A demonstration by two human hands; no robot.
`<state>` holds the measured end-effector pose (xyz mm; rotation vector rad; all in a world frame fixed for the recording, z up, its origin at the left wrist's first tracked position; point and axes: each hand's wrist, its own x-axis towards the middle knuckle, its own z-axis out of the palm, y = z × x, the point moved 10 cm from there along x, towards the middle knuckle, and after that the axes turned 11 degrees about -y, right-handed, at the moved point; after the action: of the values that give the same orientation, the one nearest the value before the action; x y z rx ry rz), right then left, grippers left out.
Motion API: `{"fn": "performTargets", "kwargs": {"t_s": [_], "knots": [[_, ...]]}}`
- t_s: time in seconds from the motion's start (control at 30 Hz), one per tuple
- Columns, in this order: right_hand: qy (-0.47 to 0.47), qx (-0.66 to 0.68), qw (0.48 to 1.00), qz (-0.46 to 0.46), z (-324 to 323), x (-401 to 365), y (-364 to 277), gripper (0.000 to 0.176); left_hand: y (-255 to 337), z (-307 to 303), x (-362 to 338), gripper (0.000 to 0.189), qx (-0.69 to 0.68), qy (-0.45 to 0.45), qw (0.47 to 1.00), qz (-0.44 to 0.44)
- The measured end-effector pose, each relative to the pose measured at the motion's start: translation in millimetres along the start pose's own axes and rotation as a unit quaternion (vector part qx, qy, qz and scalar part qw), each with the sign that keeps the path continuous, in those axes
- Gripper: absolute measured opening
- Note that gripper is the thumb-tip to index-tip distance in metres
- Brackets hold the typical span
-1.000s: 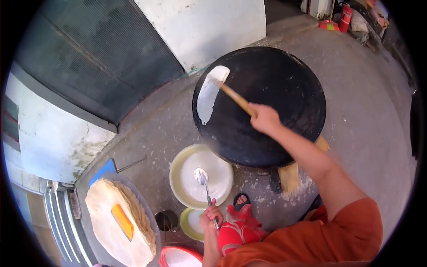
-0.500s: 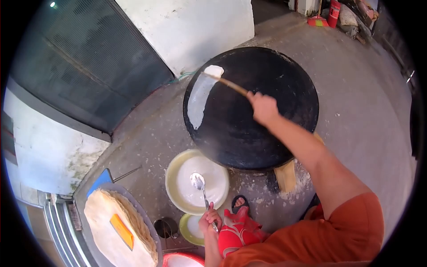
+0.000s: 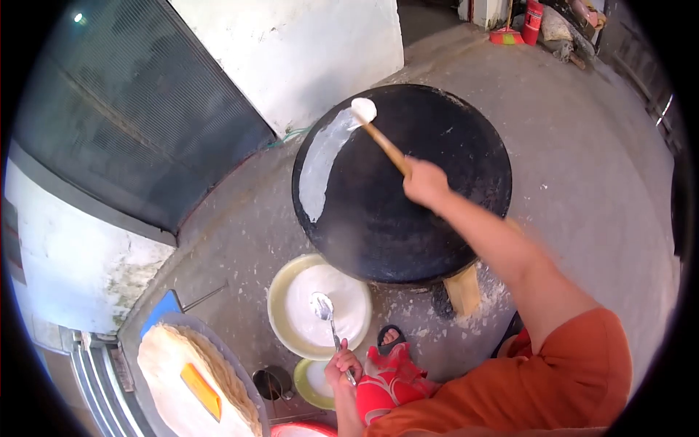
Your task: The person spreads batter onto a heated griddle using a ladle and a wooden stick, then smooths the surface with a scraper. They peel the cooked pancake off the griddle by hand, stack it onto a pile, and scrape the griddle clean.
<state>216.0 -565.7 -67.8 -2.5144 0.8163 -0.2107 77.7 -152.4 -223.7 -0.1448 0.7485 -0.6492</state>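
Observation:
My right hand (image 3: pixel 425 182) is closed round a wooden stick (image 3: pixel 386 148) over a large round black griddle (image 3: pixel 429 240). The far end of the stick touches a lump of white batter (image 3: pixel 364 109) near the griddle's back left edge. A thin curved band of batter (image 3: pixel 320 160) runs from there down the left side. My left hand (image 3: pixel 343 366) grips a metal ladle (image 3: pixel 334 327), its bowl over a wide basin (image 3: pixel 277 306) of white batter.
At the lower left, a stack of thin flatbreads (image 3: pixel 164 379) carries an orange scraper (image 3: pixel 201 390). A small green bowl (image 3: pixel 300 379) and a dark can (image 3: pixel 271 382) stand beside the basin. Far off are a broom (image 3: pixel 506 36) and a red cylinder (image 3: pixel 532 22).
My right hand has moved the stick's tip and the batter lump a little right along the griddle's back edge, lengthening the band. My left hand still holds the ladle over the basin.

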Motion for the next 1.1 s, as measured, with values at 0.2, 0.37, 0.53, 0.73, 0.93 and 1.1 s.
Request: {"fn": "performTargets", "kwargs": {"t_s": [0.2, 0.37, 0.53, 0.73, 0.93, 1.1], "knots": [[0.018, -0.17, 0.985, -0.004, -19, 13, 18, 0.036, 2, -7, 2, 0.028, 0.013, 0.014, 1.0, 0.02], [0.001, -0.028, 0.999, 0.023, -17, -19, 6, 0.032, 2, 1, 5, 0.028, 0.026, 0.008, 0.999, 0.02], [0.004, -0.193, 0.981, 0.028, -4, 42, 10, 0.033, -3, -2, 0, 0.027, 0.022, 0.023, 0.999, 0.031], [-0.017, -0.08, 0.997, 0.012, -10, -41, 7, 0.053, 1, 0, 7, 0.027, 0.027, 0.01, 0.999, 0.014], [-0.008, -0.203, 0.978, 0.041, -34, 11, 61, 0.042, 0, 0, 0, 0.026, 0.046, 0.031, 0.998, 0.014], [-0.08, -0.097, 0.99, 0.063, -17, -26, 26, 0.06, 5, -1, 8, 0.026, 0.059, 0.017, 0.998, 0.025]]}}
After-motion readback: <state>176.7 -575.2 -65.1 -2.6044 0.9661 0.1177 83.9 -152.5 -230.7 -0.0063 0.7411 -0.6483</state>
